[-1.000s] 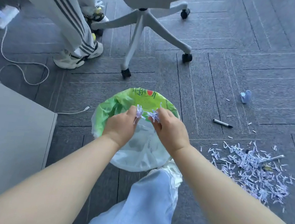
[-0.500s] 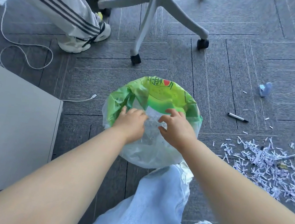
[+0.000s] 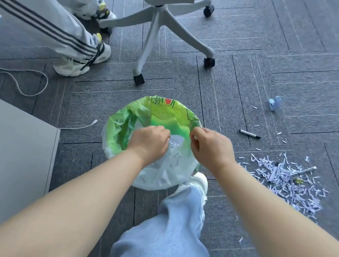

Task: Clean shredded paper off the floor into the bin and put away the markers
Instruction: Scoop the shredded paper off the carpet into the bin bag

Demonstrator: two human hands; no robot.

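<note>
The bin [image 3: 121, 126], lined with a green and white plastic bag, stands on the carpet in front of my knee. Both hands hover over its mouth. My left hand [image 3: 149, 140] has its fingers curled down above some shreds [image 3: 174, 148] lying in the bag. My right hand [image 3: 211, 149] is curled too, its fingertips at the bag's right rim; nothing shows in either hand. A pile of shredded paper [image 3: 283, 181] lies on the floor to the right, with a pale marker [image 3: 304, 170] in it. A black marker [image 3: 249, 134] lies just beyond the pile.
An office chair's wheeled base [image 3: 152, 39] stands right behind the bin. Another person's legs and sneakers [image 3: 76, 58] are at the back left. A white cable [image 3: 16, 78] loops on the floor, a grey cabinet [image 3: 7, 160] fills the left, and a small blue object [image 3: 274, 103] lies far right.
The shreds held in both hands a second ago have dropped into the bag. My hands have since drawn apart, the right one sliding to the right rim.
</note>
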